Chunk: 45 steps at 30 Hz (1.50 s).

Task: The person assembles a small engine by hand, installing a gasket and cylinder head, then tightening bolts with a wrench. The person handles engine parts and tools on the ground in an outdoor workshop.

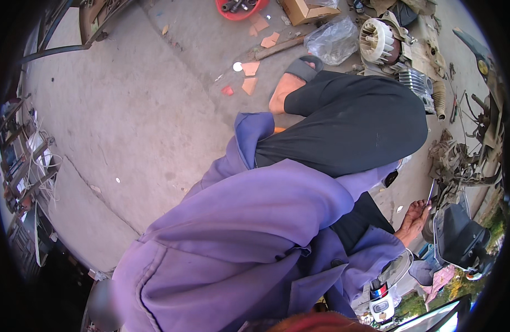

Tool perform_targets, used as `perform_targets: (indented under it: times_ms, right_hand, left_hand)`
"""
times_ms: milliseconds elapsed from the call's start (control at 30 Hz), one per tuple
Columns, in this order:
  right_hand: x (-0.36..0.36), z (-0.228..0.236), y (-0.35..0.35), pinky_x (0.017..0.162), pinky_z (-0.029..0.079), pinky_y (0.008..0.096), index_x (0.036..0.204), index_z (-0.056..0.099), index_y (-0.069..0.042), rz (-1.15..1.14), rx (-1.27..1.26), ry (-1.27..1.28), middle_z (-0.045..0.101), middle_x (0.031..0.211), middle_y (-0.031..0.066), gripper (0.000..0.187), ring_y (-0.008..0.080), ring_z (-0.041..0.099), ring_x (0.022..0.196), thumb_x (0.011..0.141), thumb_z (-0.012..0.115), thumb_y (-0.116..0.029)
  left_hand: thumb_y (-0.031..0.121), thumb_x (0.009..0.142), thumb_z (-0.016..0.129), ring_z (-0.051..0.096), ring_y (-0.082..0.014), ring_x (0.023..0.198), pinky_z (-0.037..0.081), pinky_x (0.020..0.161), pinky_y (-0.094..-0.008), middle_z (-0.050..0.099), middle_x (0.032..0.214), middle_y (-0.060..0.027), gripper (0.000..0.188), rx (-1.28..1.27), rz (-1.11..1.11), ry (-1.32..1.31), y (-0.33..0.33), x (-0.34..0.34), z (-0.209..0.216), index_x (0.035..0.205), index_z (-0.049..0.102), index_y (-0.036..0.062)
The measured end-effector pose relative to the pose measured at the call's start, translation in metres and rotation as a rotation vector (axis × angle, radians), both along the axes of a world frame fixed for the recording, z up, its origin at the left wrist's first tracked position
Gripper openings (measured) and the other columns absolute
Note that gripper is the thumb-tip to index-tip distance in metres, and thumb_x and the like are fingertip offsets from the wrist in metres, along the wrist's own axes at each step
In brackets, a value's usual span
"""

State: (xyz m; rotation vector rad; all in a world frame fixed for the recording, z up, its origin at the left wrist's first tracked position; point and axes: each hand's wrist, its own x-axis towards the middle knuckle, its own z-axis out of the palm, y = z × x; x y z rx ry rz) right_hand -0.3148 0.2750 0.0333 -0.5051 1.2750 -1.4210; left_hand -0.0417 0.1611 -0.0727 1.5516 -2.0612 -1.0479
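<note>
My right hand [414, 222] reaches out from a purple sleeve at the lower right, its fingers pinched round a thin metal tool [430, 192]. The tool's far end is at a cluster of dirty metal parts and wires [454, 163], where contact is hard to make out. Below these parts is a dark curved panel [459, 235]. My left arm, in its purple sleeve [266, 205], runs behind my bent dark-trousered knee [365, 119]. That knee hides my left hand; only a bit of sleeve beside a black round thing [391, 178] shows there.
An engine with a white fan wheel [375, 41] and finned metal cylinder [416, 83] stands beyond my knee. Near my sandal [303, 67] lie a clear plastic bag [335, 41], a stick [278, 48] and orange shards [249, 86]. A red basin [239, 16] holds metal pieces.
</note>
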Motion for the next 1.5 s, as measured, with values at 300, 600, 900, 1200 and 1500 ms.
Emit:
perform_targets:
  times_ms: [300, 600, 900, 1200, 1500]
  right_hand:
    - [0.049, 0.007, -0.005, 0.079, 0.046, 0.0295, 0.124, 0.058, -0.001, -0.143, 0.095, 0.146, 0.058, 0.101, 0.0063, 0.028, 0.0158, 0.055, 0.091, 0.1, 0.063, -0.013]
    - [0.118, -0.019, -0.097, 0.078, 0.052, 0.0265, 0.118, 0.065, 0.001, -0.025, 0.067, 0.412, 0.068, 0.098, 0.0057, 0.029, 0.0129, 0.062, 0.084, 0.095, 0.068, -0.016]
    - [0.131, -0.046, -0.108, 0.067, 0.053, 0.0322, 0.104, 0.068, 0.002, 0.129, 0.04, 0.869, 0.07, 0.08, 0.0108, 0.017, 0.0166, 0.066, 0.071, 0.09, 0.066, -0.008]
    - [0.131, -0.061, -0.124, 0.062, 0.05, 0.0414, 0.098, 0.066, 0.002, 0.06, 0.066, 0.962, 0.066, 0.08, 0.0188, 0.013, 0.0346, 0.063, 0.068, 0.088, 0.069, -0.005]
    - [0.134, -0.067, -0.132, 0.063, 0.048, 0.0407, 0.101, 0.065, 0.003, 0.05, 0.055, 0.85, 0.065, 0.084, 0.0195, 0.013, 0.0327, 0.061, 0.069, 0.09, 0.067, -0.004]
  left_hand:
    - [0.006, 0.089, 0.05, 0.067, -0.037, 0.097, 0.055, 0.08, -0.048, 0.058, 0.131, -0.0202, 0.051, 0.018, 0.004, 0.013, -0.001, -0.004, -0.006, 0.14, 0.051, 0.0109]
    - [0.007, 0.085, 0.057, 0.062, -0.0367, 0.111, 0.056, 0.085, -0.0471, 0.03, 0.159, -0.0089, 0.05, -0.147, -0.105, -0.114, -0.033, 0.012, -0.053, 0.134, 0.053, 0.0003]
    - [0.011, 0.077, 0.066, 0.065, -0.0293, 0.092, 0.057, 0.072, -0.0384, 0.021, 0.166, -0.0081, 0.035, -0.478, -0.29, -0.306, -0.033, 0.026, -0.049, 0.11, 0.063, -0.0013]
    - [0.012, 0.079, 0.067, 0.067, -0.0319, 0.094, 0.056, 0.074, -0.0398, 0.017, 0.165, -0.0202, 0.03, -0.501, -0.435, -0.391, -0.042, 0.03, -0.038, 0.104, 0.059, -0.0039]
    - [0.014, 0.086, 0.067, 0.063, -0.0405, 0.11, 0.056, 0.081, -0.0469, 0.011, 0.166, -0.0212, 0.032, -0.328, -0.477, -0.412, -0.047, 0.029, -0.032, 0.11, 0.054, -0.0001]
